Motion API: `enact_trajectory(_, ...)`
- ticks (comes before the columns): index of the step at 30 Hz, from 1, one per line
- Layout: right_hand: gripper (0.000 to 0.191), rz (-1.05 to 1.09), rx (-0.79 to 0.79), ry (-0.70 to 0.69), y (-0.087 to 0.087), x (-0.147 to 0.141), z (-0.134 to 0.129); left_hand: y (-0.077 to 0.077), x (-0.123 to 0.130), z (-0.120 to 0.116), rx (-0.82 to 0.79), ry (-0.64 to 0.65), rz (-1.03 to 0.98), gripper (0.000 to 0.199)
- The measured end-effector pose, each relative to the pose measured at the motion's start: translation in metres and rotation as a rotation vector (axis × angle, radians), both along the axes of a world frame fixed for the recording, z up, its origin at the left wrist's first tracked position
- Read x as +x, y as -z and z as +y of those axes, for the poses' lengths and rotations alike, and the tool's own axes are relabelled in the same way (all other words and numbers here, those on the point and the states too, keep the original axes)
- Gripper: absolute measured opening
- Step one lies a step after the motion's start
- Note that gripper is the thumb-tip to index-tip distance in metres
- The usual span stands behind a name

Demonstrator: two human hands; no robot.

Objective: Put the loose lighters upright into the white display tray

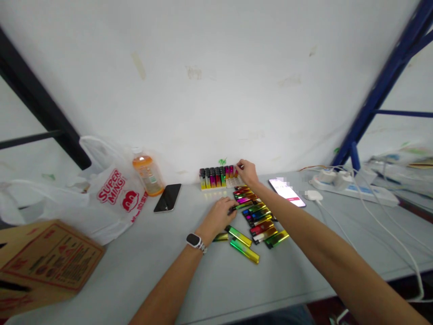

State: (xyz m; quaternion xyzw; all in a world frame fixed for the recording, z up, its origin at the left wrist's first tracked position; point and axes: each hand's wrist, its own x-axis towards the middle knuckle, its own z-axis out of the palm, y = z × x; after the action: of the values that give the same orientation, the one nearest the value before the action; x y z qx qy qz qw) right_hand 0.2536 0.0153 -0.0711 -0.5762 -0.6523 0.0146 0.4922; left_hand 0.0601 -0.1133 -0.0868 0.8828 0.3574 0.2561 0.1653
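The right hand (248, 172) pinches a glossy multicoloured lighter (236, 172) at the pale slotted tray (232, 183); bumping could topple the upright lighters (212, 178). The left hand (221, 215), grip unclear, touches a shiny green lighter (242, 206) on the grey table (142, 266)

Cardboard box (43, 262) cut off left, lighters (262, 220) partly behind right forearm (314, 246)
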Motion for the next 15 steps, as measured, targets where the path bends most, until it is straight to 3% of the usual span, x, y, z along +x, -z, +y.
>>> enact_trajectory(4,0.014,-0.052,-0.028,0.005,-0.0015,-0.0022,0.0034,-0.0012,-0.0043,0.0020,-0.089,-0.060,-0.204,0.015)
enact_trajectory(11,0.019,-0.124,-0.071,0.008,-0.0069,-0.0039,0.0023,-0.0016,-0.0028,0.0065,-0.195,-0.196,-0.663,0.031)
enact_trajectory(15,0.023,-0.164,-0.065,0.030,-0.0064,-0.0057,0.0000,-0.0030,0.0012,0.0031,-0.339,-0.139,-0.799,0.035)
